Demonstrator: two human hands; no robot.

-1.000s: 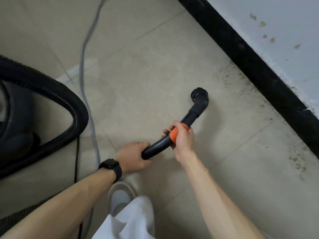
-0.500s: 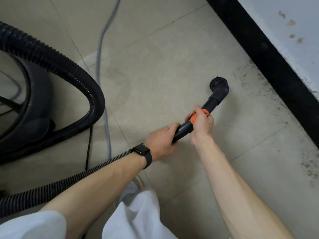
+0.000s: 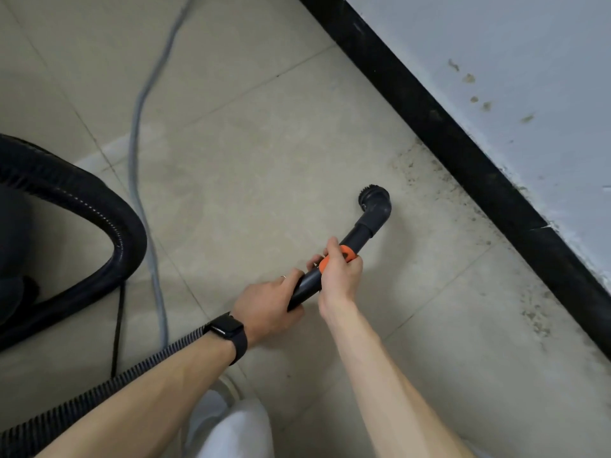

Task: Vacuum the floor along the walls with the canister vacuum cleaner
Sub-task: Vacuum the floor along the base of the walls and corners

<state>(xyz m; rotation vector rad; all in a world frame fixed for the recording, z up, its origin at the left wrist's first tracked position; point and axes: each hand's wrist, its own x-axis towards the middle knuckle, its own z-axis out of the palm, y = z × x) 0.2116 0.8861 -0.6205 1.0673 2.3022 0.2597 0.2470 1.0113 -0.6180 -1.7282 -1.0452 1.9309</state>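
A black curved vacuum wand (image 3: 358, 236) with an orange ring ends in a round brush nozzle (image 3: 373, 197) on the beige tiled floor (image 3: 264, 153). My right hand (image 3: 340, 276) grips the wand at the orange ring. Just behind it my left hand (image 3: 267, 304), with a black watch on the wrist, holds the wand's lower end. The ribbed black hose (image 3: 99, 388) runs back under my left forearm. A thick hose loop (image 3: 109, 219) and the dark canister body (image 3: 13, 233) sit at the left edge. The nozzle is a short way from the black skirting board (image 3: 463, 153).
Dust and dirt specks (image 3: 443, 186) lie on the tiles along the skirting board below the pale wall (image 3: 512, 61). A grey cable (image 3: 145, 143) and a thin black cord (image 3: 117, 325) trail across the floor at left. My white shoe (image 3: 211, 414) is at the bottom.
The view swung right and then part of the way back, shifting wall and canister in the frame. Both hands keep their hold on the wand; the nozzle stays on the floor near the skirting.
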